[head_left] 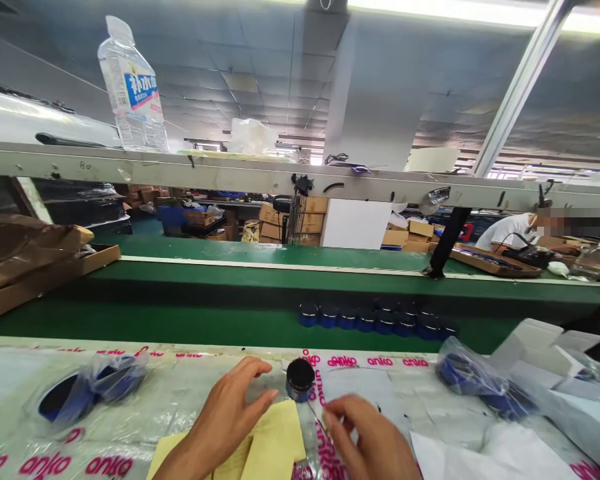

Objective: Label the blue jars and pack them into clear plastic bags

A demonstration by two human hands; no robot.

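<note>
Blue-black pot (301, 381) stood btm ctr of frame; L hand (235, 405) just left, fingers apart; R hand (370, 437), fingers seemingly pinched on thin strip (317, 414). Risk: careless L sweep or strip tug could've tipped pot.

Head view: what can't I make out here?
All in the head view:
Thin thing by the right hand: too fine and blurred to identify.
Yellow papers: partly covered by the left hand, cut off by the bottom edge.
Rear blue round items: mostly hidden behind the front row.
Cardboard tray: cut off by the left edge.
</note>
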